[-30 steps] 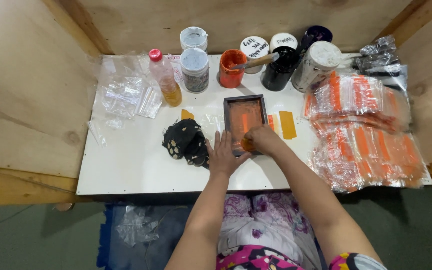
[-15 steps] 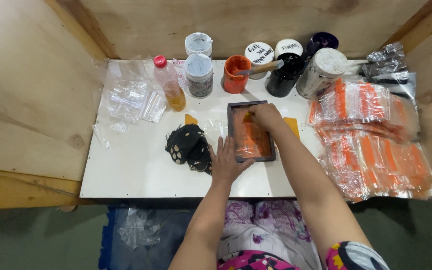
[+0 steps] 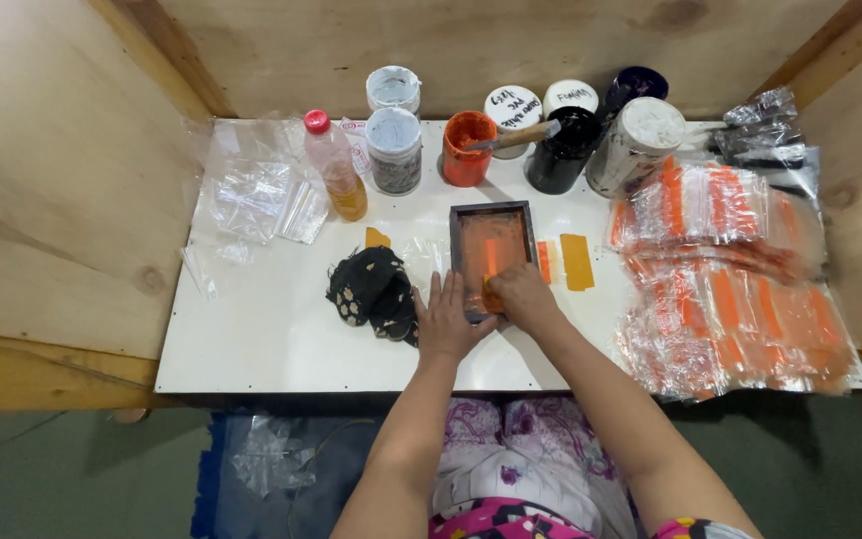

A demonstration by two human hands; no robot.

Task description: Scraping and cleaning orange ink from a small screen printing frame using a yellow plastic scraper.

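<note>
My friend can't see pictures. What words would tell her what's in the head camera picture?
Seen from above, a person's left hand presses flat beside a small dark frame of orange ink on a white table, while the right hand rests on its near edge. A black rag, paint jars and printed clear bags surround it.

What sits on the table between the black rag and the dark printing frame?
In the head view, between black rag and frame: a clear plastic bag and the left hand.
</note>
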